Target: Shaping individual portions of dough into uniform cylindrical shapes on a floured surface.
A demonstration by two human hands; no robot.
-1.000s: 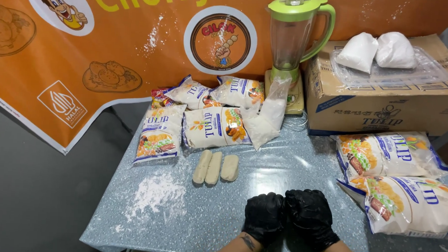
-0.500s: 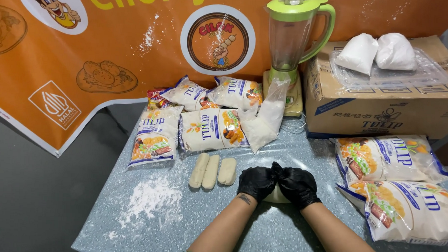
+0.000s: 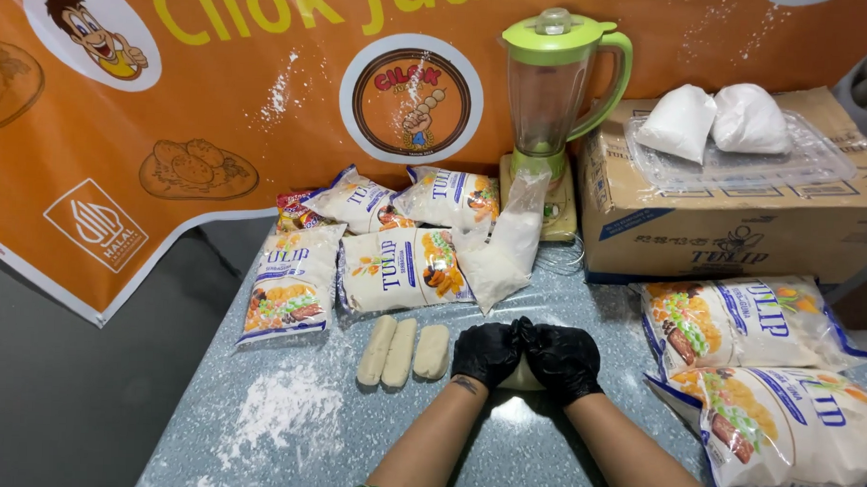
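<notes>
Both my hands wear black gloves and press side by side on a pale lump of dough [image 3: 523, 379] on the speckled table [image 3: 349, 461]. My left hand [image 3: 487, 354] covers the lump's left part, my right hand [image 3: 562, 359] its right part; only a sliver of dough shows beneath them. Just left of my left hand lie three pale dough logs [image 3: 403, 351] in a row. A patch of white flour [image 3: 288, 408] is spread on the table further left.
Several flour bags [image 3: 394, 268] lie behind the logs and more flour bags [image 3: 755, 380] at the right. A clear bag of white powder [image 3: 502, 251] leans by a green blender [image 3: 552, 94]. A cardboard box [image 3: 742, 225] carries a tray with two white bags. An orange banner [image 3: 217, 102] hangs behind.
My hands moved away from me toward the middle of the table, arms stretching out, and came down together on the dough lump beside the three logs.
</notes>
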